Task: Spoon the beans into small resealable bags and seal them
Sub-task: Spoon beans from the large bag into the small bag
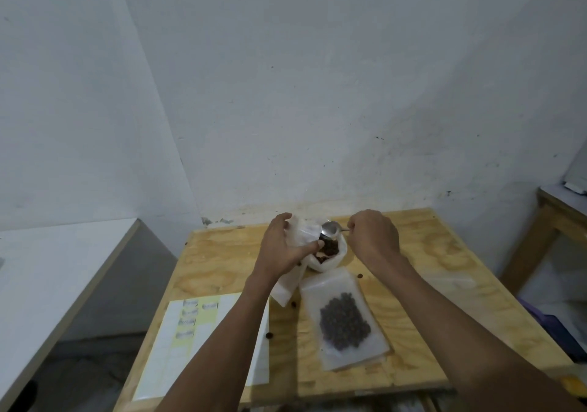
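My left hand grips a small translucent resealable bag by its upper part, thumb across the front, the bag hanging down toward the table. My right hand pinches the handle of a metal spoon. The spoon's bowl sits at the held bag's mouth, just above a white bag of brown beans that stands open on the wooden table. Nearer me lies a flat resealable bag with dark beans inside.
A sheet of labels lies at the table's front left, partly under my left forearm. A few loose beans dot the tabletop. A white counter stands to the left, another wooden table to the right, a wall right behind.
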